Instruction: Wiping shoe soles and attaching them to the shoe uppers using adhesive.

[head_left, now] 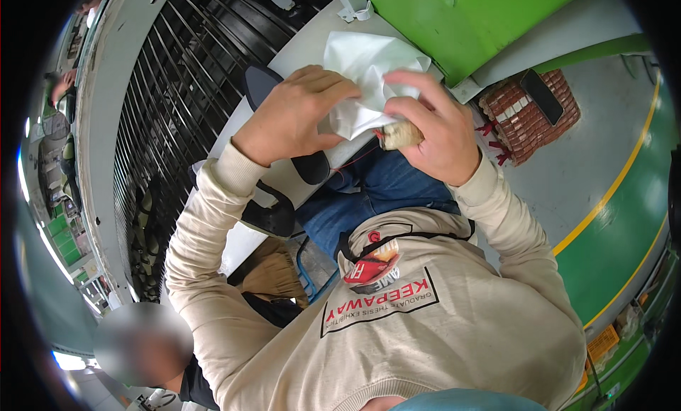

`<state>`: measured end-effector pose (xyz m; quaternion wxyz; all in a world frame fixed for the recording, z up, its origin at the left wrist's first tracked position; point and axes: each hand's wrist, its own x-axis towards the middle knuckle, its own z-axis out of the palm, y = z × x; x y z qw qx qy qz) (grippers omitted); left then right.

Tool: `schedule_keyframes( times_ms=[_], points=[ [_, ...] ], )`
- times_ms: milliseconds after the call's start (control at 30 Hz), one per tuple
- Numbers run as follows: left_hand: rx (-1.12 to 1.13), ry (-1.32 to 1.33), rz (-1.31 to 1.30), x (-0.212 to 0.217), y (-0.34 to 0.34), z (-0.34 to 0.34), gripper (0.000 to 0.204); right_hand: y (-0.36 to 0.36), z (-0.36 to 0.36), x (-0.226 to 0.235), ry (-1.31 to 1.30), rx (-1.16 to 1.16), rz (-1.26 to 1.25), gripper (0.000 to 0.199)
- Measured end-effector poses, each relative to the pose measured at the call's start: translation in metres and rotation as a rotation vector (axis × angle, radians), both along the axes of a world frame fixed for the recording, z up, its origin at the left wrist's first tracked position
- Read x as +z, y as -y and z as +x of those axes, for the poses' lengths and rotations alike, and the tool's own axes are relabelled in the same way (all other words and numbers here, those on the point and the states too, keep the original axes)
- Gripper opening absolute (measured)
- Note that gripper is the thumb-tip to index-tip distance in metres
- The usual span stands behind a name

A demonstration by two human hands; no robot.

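A thin, crumpled white sheet, paper or cloth, is spread between my two hands above a pale work surface. My left hand has curled fingers at the sheet's left edge, its thumb near the lower corner. From the other side my right hand grips the sheet with thumb and forefinger. Under that hand's palm sits a tan, rounded piece with a red end; whether the hand holds it is unclear. Dark sole-shaped pieces lie beneath and beside my left forearm, and another dark strapped piece lies nearer me.
A rack of metal rods runs along the left. A green machine panel stands ahead. At right, a reddish-brown woven pad carries a black phone. Another person is at the lower left.
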<state>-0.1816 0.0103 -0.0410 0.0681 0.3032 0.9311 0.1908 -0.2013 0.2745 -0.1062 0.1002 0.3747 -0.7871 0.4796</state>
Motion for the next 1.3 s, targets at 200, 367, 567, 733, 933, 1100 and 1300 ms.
schedule_keyframes(
  times_ms=[200, 367, 567, 733, 933, 1100, 1300],
  points=[
    [0.055, -0.059, 0.07, -0.02, 0.006, -0.017, 0.042, 0.003, -0.01, -0.013, 0.068, -0.079, 0.085, 0.055],
    [0.33, 0.438, 0.413, -0.035, 0.019, -0.068, 0.028, 0.012, -0.006, 0.013, 0.08, -0.297, -0.032, 0.071],
    [0.428, 0.237, 0.243, -0.059, 0.026, -0.095, 0.035, -0.008, 0.019, 0.014, -0.008, -0.195, -0.091, 0.047],
    [0.485, 0.265, 0.327, -0.062, 0.03, -0.09, 0.038, -0.002, 0.0, 0.011, 0.048, -0.05, 0.278, 0.052],
    [0.622, -0.043, -0.054, -0.052, 0.012, -0.075, 0.037, -0.002, -0.015, -0.023, 0.034, -0.181, 0.331, 0.058],
    [0.491, 0.003, 0.149, -0.063, 0.014, -0.081, 0.028, -0.002, -0.01, -0.038, 0.031, -0.184, 0.305, 0.061],
    [0.423, -0.161, 0.205, -0.044, -0.03, -0.097, 0.025, -0.006, 0.0, -0.035, -0.04, -0.248, 0.154, 0.06]
  ],
)
